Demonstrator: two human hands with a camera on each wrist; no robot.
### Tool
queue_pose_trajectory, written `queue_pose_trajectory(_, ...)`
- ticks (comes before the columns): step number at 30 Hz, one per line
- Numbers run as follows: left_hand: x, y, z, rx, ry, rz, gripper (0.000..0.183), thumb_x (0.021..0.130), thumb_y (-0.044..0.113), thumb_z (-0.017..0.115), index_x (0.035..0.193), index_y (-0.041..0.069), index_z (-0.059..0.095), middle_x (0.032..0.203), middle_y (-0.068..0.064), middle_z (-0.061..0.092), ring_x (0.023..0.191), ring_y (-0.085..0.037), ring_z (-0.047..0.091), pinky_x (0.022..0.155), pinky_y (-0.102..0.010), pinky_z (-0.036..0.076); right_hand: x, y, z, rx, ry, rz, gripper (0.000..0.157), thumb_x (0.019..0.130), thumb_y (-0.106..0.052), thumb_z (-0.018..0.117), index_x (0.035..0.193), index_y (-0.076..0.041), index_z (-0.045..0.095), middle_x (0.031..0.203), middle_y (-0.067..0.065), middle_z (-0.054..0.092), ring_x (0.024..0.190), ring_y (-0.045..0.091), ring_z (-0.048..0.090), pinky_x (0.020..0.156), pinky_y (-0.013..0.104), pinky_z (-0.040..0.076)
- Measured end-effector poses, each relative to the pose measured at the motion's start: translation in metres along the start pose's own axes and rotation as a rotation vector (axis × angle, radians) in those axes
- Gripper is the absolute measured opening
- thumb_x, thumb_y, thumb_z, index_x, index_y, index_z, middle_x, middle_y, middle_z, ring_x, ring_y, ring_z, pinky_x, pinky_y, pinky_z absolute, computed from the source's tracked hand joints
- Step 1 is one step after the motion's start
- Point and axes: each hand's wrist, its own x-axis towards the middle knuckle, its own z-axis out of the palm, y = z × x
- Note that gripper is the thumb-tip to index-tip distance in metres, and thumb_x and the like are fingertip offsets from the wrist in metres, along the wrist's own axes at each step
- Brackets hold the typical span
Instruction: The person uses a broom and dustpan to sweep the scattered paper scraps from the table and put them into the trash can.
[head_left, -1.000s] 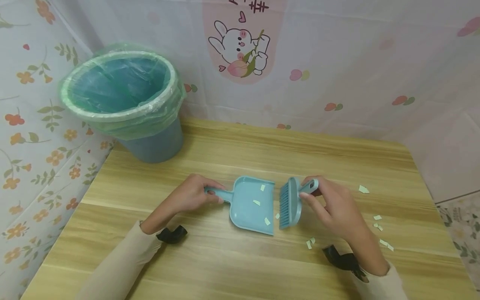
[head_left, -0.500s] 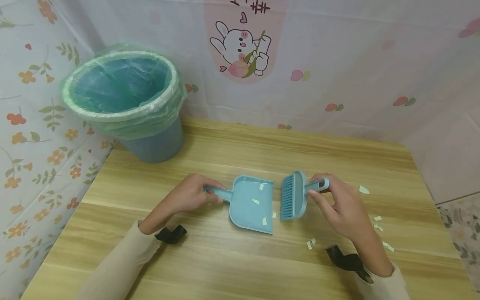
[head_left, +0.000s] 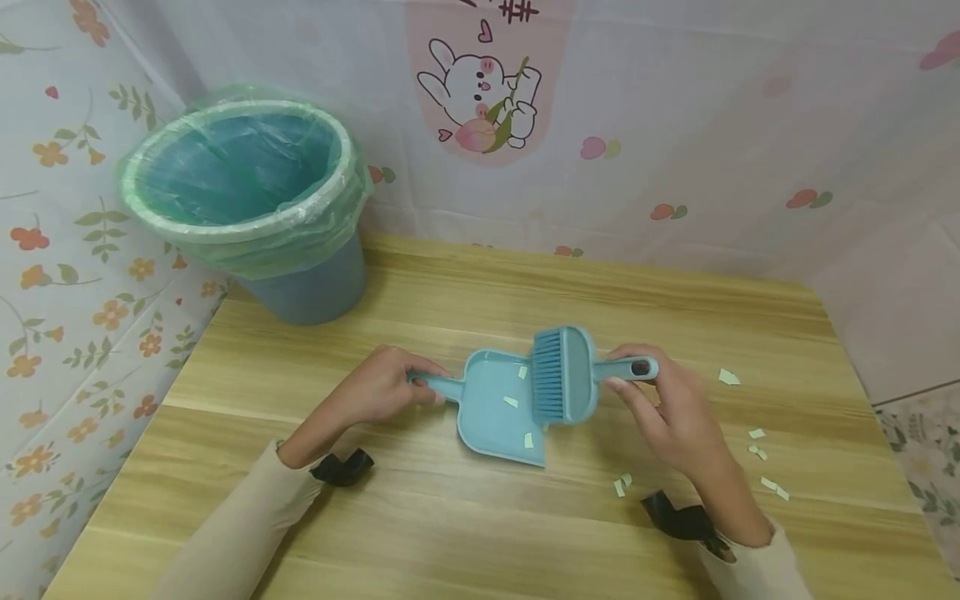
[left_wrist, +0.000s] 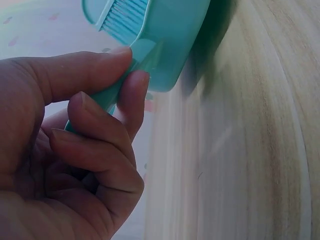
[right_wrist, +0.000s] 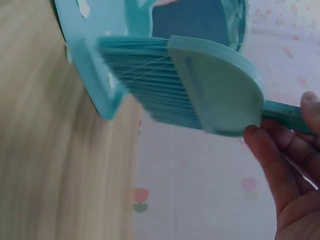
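Holding one dustpan (head_left: 487,425), three scraps (head_left: 511,402) inside, are left fingers (left_wrist: 132,102); right fingers (right_wrist: 270,162), one brush (head_left: 579,375).

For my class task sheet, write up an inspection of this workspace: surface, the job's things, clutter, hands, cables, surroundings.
Surface: wood-grain table, pale scraps scattered towards its right side.
Job's things: blue dustpan with three scraps visible in it; blue brush, bristles over the pan's open edge, contact unclear.
Clutter: nothing seen beyond the loose scraps.
Hands: left hand pinches the dustpan handle; right hand grips the brush handle.
Cables: nothing seen.
Surroundings: blue bin with a green liner at far left; printed cloth behind.
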Motion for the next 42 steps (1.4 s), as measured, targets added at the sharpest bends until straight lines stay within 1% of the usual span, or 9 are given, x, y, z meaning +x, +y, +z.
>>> queue_pose_trajectory(3,0.000,0.001,-0.002,-0.003,-0.002,-0.007,0.028,0.091,0.008,0.087,0.119,0.005,0.086,0.085,0.003,0.073,0.055,-0.009,0.040,0.052,-0.024,0.033,0.000,0.001,-0.005,-0.034,0.010,0.001,0.046,0.114,-0.041,0.062,0.123,0.003,0.070,0.106,0.008,0.076,0.082,0.014,0.060,0.076,0.021,0.046)
queue_pose_trajectory(9,-0.002,0.002,-0.011,0.008,0.004,-0.034,0.027,0.091,0.010,0.086,0.118,0.007,0.086,0.088,0.001,0.073,0.059,-0.012,0.043,0.054,-0.027,0.036,0.000,0.003,-0.008,-0.119,-0.047,-0.003,0.056,0.116,-0.051,0.053,0.123,0.003,0.069,0.106,0.007,0.076,0.081,0.014,0.062,0.073,0.022,0.049)
queue_pose_trajectory(15,-0.005,0.001,-0.021,-0.001,0.011,-0.033,0.030,0.092,0.014,0.086,0.120,0.007,0.085,0.081,0.001,0.068,0.056,-0.012,0.038,0.051,-0.026,0.033,0.002,0.005,-0.006,-0.126,-0.050,-0.024,0.060,0.116,-0.054,0.049,0.122,0.003,0.068,0.105,0.010,0.077,0.081,0.015,0.066,0.074,0.025,0.053)
queue_pose_trajectory(20,-0.005,0.001,-0.021,0.022,0.015,-0.005,0.029,0.091,0.010,0.086,0.120,0.004,0.085,0.072,0.004,0.062,0.054,-0.011,0.037,0.050,-0.025,0.032,0.003,0.004,-0.003,-0.123,-0.046,-0.037,0.061,0.116,-0.054,0.049,0.120,0.003,0.068,0.104,0.010,0.078,0.080,0.016,0.067,0.071,0.025,0.054)
queue_pose_trajectory(24,-0.005,0.003,-0.017,0.077,0.032,0.022,0.030,0.090,0.008,0.088,0.119,0.003,0.085,0.066,0.006,0.056,0.053,-0.008,0.036,0.050,-0.024,0.032,0.004,0.001,-0.001,-0.125,-0.068,-0.041,0.059,0.116,-0.054,0.048,0.120,0.002,0.068,0.104,0.008,0.078,0.084,0.017,0.071,0.073,0.031,0.058)
queue_pose_trajectory(27,-0.006,0.004,-0.016,0.118,0.048,0.056,0.030,0.088,0.005,0.088,0.118,0.001,0.085,0.070,0.006,0.063,0.053,-0.007,0.038,0.050,-0.024,0.033,0.004,-0.002,0.001,-0.138,-0.075,-0.038,0.059,0.116,-0.054,0.047,0.120,0.002,0.067,0.103,0.008,0.077,0.086,0.018,0.073,0.073,0.037,0.061)
queue_pose_trajectory(31,-0.007,0.006,-0.015,0.157,0.058,0.092,0.028,0.089,0.002,0.087,0.116,-0.001,0.085,0.079,0.002,0.073,0.054,-0.007,0.041,0.051,-0.025,0.035,0.004,-0.004,0.006,-0.138,-0.053,-0.034,0.060,0.116,-0.053,0.047,0.119,0.003,0.067,0.104,0.009,0.078,0.086,0.019,0.074,0.072,0.037,0.060)
queue_pose_trajectory(38,-0.008,0.006,-0.013,0.182,0.065,0.093,0.027,0.089,0.002,0.087,0.116,0.000,0.085,0.097,-0.005,0.081,0.058,-0.008,0.045,0.054,-0.025,0.038,0.004,-0.006,0.016,-0.046,-0.001,-0.001,0.058,0.115,-0.051,0.054,0.123,0.004,0.070,0.109,0.013,0.078,0.081,0.017,0.066,0.073,0.025,0.053)
queue_pose_trajectory(42,-0.007,0.005,-0.013,0.182,0.061,0.091,0.026,0.090,0.003,0.086,0.116,0.001,0.085,0.096,-0.004,0.081,0.058,-0.008,0.046,0.054,-0.026,0.038,0.001,-0.006,0.013,-0.012,0.066,0.021,0.058,0.113,-0.050,0.058,0.122,0.006,0.070,0.110,0.014,0.077,0.082,0.015,0.062,0.074,0.020,0.048)
